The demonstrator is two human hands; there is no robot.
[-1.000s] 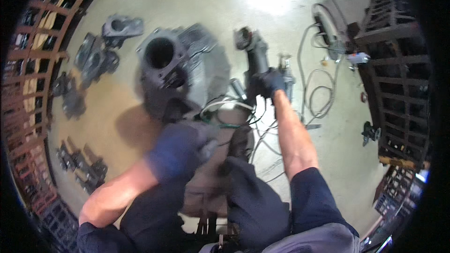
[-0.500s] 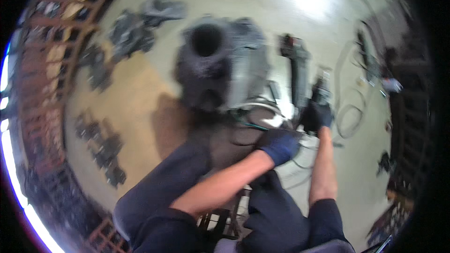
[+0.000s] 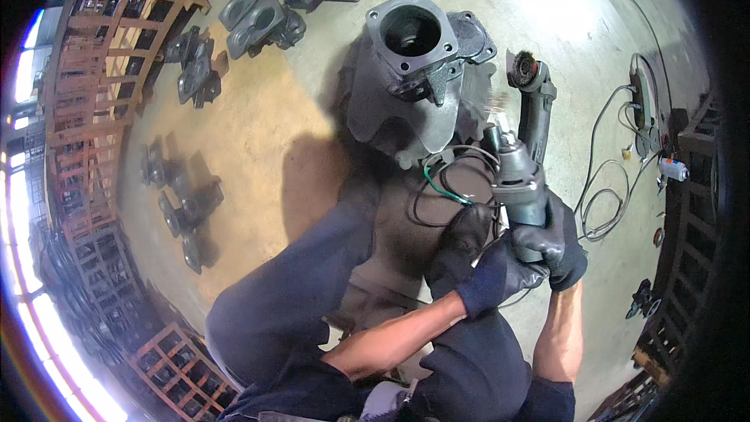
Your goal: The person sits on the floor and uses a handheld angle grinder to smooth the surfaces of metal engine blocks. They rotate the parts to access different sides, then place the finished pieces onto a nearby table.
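Gripping a grey power tool (image 3: 519,180), the person's two gloved hands sit close together at its rear. The right hand (image 3: 561,238) curls around the body, its thumb across the top; the left hand (image 3: 508,275) folds its fingers under the back end, some of them hidden. The tool slants up and away between the person and a large metal part (image 3: 391,94), over the floor (image 3: 562,148), its tip a brownish blur just beside the part's right side. Lettering on its casing cannot be made out.

The metal part stands with its round hole facing up, bolt holes around the rim. Right of it, partly behind the held tool, lies a grinder (image 3: 536,113) with a round wire brush at its far end. A green cord (image 3: 445,191) loops near the person's shoe (image 3: 469,230). Farther right, a power strip (image 3: 644,98) lies among cables, and near it is a white bottle (image 3: 673,169) with print too small to read. Smaller metal parts (image 3: 262,19) lie at the left.
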